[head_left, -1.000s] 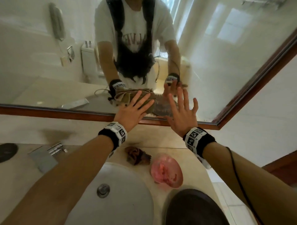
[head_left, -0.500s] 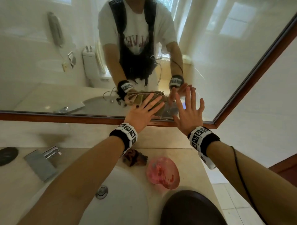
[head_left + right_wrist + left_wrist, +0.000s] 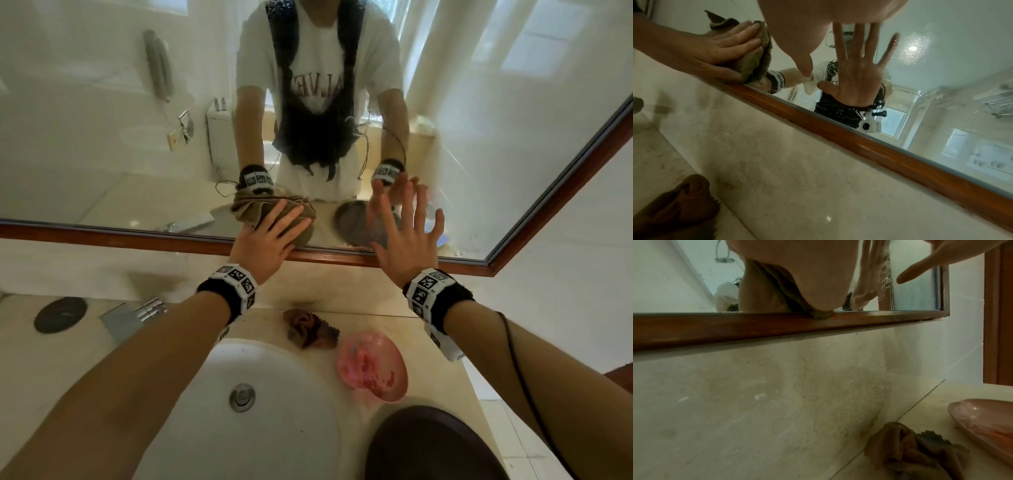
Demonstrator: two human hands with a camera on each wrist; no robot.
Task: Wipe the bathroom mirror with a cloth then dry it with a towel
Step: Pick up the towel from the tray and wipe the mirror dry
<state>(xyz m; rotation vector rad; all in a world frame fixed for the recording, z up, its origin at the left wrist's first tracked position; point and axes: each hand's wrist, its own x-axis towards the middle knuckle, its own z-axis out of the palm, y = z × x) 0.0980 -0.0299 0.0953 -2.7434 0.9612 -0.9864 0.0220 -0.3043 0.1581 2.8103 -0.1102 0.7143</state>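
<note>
The mirror (image 3: 102,137) has a brown wooden frame (image 3: 137,238) and fills the wall above the counter. My left hand (image 3: 270,236) presses an olive-brown towel (image 3: 303,236) flat against the glass, right at the bottom frame, fingers straight. In the right wrist view the left hand (image 3: 725,47) covers the bunched towel (image 3: 756,65). My right hand (image 3: 407,236) holds nothing and lies against the glass to the right with its fingers spread. Water droplets speckle the glass near it. A second, darker brown cloth (image 3: 310,329) lies crumpled on the counter below.
A white sink (image 3: 281,428) sits under my arms, with a chrome faucet (image 3: 137,315) at its left. A pink soap dish (image 3: 371,365) and a dark round object (image 3: 428,445) stand right of the basin. A dark round cover (image 3: 60,318) lies far left.
My left hand has slid the towel leftward and down to the mirror's bottom frame, away from the right hand. The right hand stays spread on the glass.
</note>
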